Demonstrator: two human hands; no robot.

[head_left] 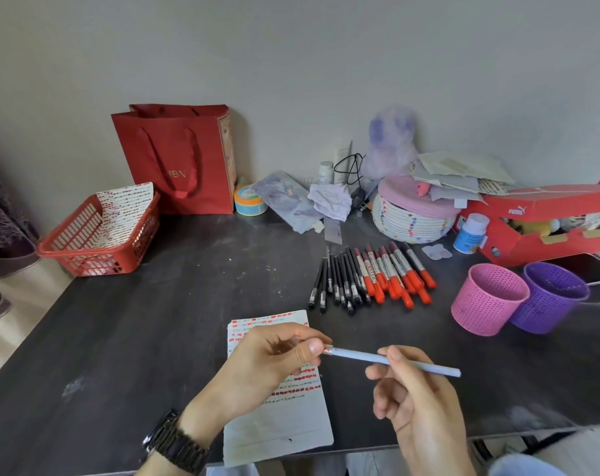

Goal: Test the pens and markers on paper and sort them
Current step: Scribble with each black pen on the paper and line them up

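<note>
Both hands grip one blue pen (394,361) over the paper (284,417) — left hand (267,362) pinching its tip, right hand (418,400) its barrel.

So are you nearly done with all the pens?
Partway. The paper has rows of red test marks. The left hand and right hand hold a light blue pen. Black pens and red markers lie loose, and the pink cup and purple cup look empty, so sorting remains.

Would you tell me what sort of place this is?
Most likely a cluttered home desk against a wall: a red gift bag, a woven rope basket and a red shoebox of odds and ends stand at its back.
</note>
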